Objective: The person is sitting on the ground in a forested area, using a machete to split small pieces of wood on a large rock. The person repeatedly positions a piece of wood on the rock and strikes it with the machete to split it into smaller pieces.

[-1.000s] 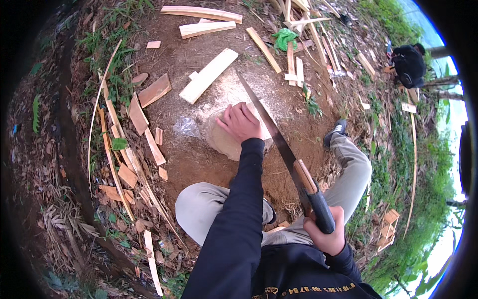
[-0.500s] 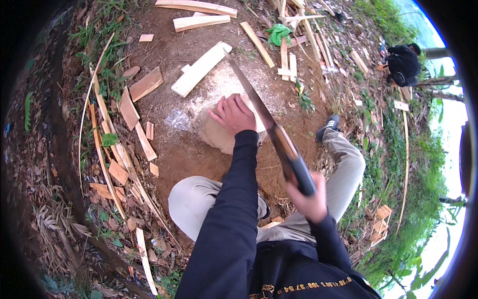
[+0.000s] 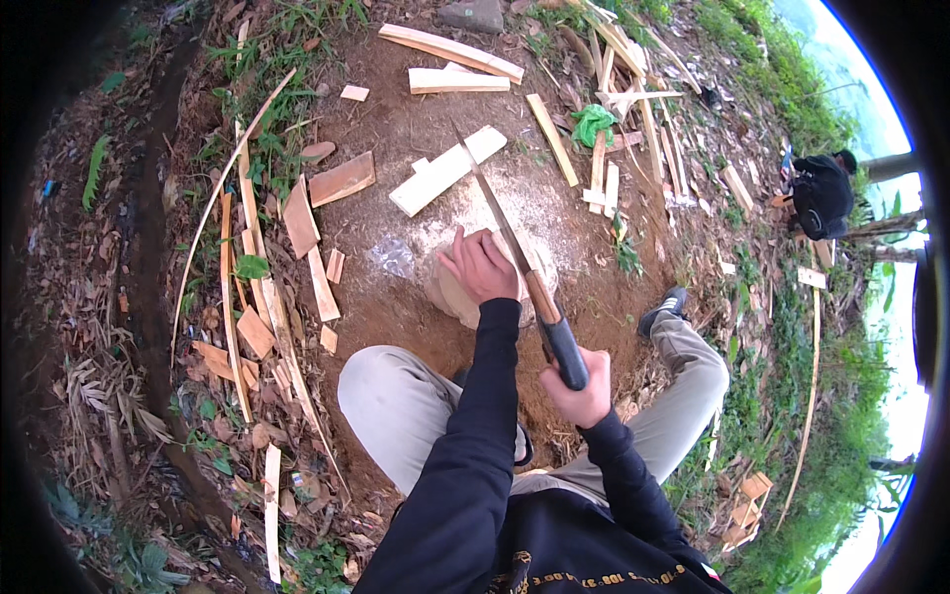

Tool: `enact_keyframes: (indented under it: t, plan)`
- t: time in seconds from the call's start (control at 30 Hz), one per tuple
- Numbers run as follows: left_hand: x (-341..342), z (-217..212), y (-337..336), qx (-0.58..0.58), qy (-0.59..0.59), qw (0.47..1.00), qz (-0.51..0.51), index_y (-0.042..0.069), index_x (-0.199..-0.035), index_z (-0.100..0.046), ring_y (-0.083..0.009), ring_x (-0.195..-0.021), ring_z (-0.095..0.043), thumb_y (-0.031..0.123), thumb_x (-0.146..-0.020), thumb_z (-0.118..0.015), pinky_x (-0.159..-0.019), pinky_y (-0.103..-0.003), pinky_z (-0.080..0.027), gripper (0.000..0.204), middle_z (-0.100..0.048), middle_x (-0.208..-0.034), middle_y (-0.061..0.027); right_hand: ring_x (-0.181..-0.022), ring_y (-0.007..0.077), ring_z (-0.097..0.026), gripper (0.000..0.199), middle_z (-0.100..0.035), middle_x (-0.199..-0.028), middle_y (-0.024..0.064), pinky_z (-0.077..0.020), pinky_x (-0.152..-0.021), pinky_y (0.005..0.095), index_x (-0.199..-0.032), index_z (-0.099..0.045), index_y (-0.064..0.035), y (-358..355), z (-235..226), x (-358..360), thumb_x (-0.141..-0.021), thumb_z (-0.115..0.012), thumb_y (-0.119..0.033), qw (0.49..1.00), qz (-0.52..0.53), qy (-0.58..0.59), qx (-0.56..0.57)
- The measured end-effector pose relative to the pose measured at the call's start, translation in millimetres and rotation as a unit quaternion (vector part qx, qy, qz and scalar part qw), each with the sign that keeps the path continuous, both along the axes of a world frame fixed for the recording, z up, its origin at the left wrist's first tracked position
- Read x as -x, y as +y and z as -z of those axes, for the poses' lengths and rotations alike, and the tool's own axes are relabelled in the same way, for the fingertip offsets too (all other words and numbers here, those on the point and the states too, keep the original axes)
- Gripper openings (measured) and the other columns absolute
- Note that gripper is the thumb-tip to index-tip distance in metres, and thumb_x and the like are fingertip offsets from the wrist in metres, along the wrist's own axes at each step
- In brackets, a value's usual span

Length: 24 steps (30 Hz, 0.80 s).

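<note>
My right hand (image 3: 579,388) is closed round the black grip of a handsaw (image 3: 505,223). Its long grey blade narrows toward the far end, with a brown wooden section by the grip; any teeth are too small to see. My left hand (image 3: 482,265) presses down with bent fingers on top of a round wooden stump (image 3: 453,300), just left of the blade. A pale wood piece shows only partly beside that hand, mostly hidden by hand and blade. Beyond the stump lies a pale board (image 3: 447,173), the saw's tip passing above it.
Pale sawdust and a clear plastic bag (image 3: 392,257) lie round the stump. Wood offcuts (image 3: 341,180) and long strips (image 3: 282,346) are on the left. More planks (image 3: 450,51) and a green bag (image 3: 592,124) lie ahead. A person in black (image 3: 823,193) sits far right.
My view has shifted, so the ground appears further right and lower. My right hand and the handsaw have moved leftward toward my left hand, which stays on the stump.
</note>
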<state>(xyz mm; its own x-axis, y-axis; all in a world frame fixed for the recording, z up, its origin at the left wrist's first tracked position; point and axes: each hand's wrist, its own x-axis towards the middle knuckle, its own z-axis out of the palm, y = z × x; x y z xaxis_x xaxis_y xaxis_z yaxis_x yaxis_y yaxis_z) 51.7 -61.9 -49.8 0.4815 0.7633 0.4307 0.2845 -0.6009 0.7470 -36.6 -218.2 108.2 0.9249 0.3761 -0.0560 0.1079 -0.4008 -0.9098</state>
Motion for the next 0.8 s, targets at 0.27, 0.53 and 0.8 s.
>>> enact_keyframes:
  t: [0.27, 0.53, 0.8]
  plan:
    - [45, -11, -1, 0.02, 0.105, 0.974, 0.199, -0.001, -0.144, -0.034, -0.0358, -0.143, -0.03, 0.028, -0.086, -0.063, -0.119, -0.057, -0.008, 0.071, -0.041, -0.146, -0.0203, -0.041, 0.0193, -0.052, 0.019, -0.048, -0.049, 0.0089, -0.0416, -0.048, 0.031, -0.062, -0.054, -0.0023, -18, 6, -11, -0.07, -0.07, -0.01, 1.0, 0.009, 0.01, 0.007]
    - [49, -50, 21, -0.051, 0.268, 0.924, 0.268, 0.0, -0.146, -0.026, -0.0354, -0.145, -0.022, 0.041, -0.049, -0.089, -0.116, -0.064, -0.01, 0.123, -0.034, -0.15, -0.0149, -0.047, 0.0095, -0.043, 0.02, -0.043, -0.051, 0.0046, -0.0383, -0.049, 0.029, -0.064, -0.052, -0.0017, -28, 10, -29, -0.07, -0.069, -0.009, 0.999, -0.009, 0.047, -0.022]
    - [41, -69, 54, -0.055, 0.259, 0.928, 0.262, 0.004, -0.14, -0.033, -0.0371, -0.142, -0.028, 0.033, -0.047, -0.092, -0.115, -0.063, -0.017, 0.114, -0.041, -0.143, -0.0182, -0.048, 0.0094, -0.044, 0.018, -0.044, -0.051, 0.0049, -0.0389, -0.05, 0.029, -0.064, -0.054, -0.0017, -1, 11, -38, -0.07, -0.069, -0.01, 0.997, -0.014, 0.051, -0.059]
